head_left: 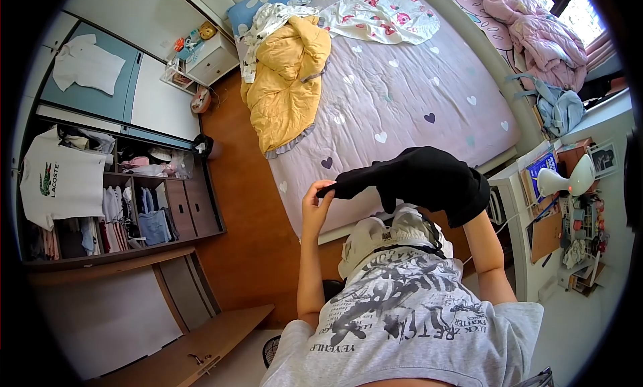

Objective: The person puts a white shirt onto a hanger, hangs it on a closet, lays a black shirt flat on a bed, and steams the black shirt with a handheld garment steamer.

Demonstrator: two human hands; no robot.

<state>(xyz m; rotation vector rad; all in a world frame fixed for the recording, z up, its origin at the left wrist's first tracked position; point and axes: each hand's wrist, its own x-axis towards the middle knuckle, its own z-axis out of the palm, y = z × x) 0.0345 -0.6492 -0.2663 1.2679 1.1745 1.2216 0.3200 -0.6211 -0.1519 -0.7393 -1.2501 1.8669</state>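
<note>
A black garment (415, 179) is stretched across in front of my body, above the foot of the bed. Its narrow left end is pinched between the thumb and fingers of my left hand (319, 194). My right forearm (483, 243) goes up into the wide, bunched right end of the cloth. The black fabric covers my right hand completely, so its fingers do not show. Which kind of garment it is, I cannot make out.
Beyond lies a bed (402, 105) with a yellow quilt (288, 79). An open wardrobe (134, 206) with hanging clothes is on the left, its door (194, 347) swung out low. A desk (529, 233) with a white lamp (569, 179) stands close on the right.
</note>
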